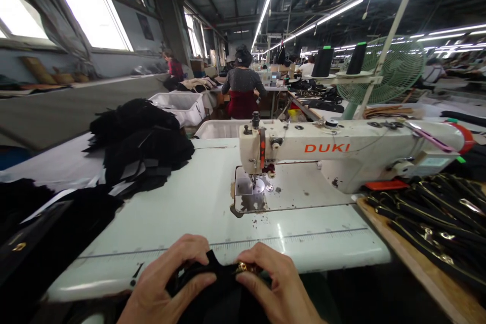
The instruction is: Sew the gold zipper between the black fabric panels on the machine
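Note:
My left hand (167,283) and my right hand (279,288) both grip a piece of black fabric (216,288) at the near edge of the pale sewing table (182,212). A small gold metal part (243,267) on the fabric sits under my right thumb and fingertips. The white DUKI sewing machine (341,149) stands beyond my hands, its needle and presser foot (258,182) over the metal plate, with nothing under the foot.
A heap of black fabric pieces (140,142) lies on the table's left. Black strips with gold zippers (436,212) lie on a wooden board at right. White bins (182,104), a green fan (395,68) and seated workers (243,88) are farther back.

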